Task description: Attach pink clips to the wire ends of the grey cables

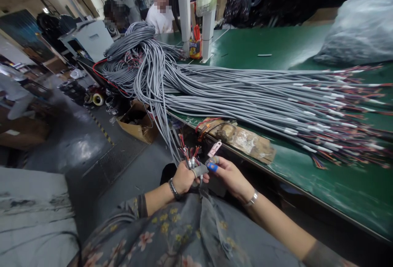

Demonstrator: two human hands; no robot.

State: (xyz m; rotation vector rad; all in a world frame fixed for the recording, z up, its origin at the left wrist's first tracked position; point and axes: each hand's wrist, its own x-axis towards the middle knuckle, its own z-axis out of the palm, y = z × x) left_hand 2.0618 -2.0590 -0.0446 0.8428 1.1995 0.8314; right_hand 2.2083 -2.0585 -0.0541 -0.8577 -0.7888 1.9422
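My left hand (185,178) is closed around a bundle of grey cables (172,146) at my lap, its thumb wrapped in grey. Their stripped ends, with thin red and dark wires (187,152) and white sleeves, stand up above the fist. My right hand (230,175) is in a pinch close beside the left thumb, with blue tape round its thumb. Out of this pinch sticks a small pale flat strip (214,148) with red marks; its lower end is hidden by the fingers.
Many grey cables (230,87) lie along the green bench (310,181), coiled at the left, bare wire ends at the right. Taped cardboard (245,140) lies at the bench edge. An open carton (139,125) stands on the floor. Behind the bench sits a person (161,17).
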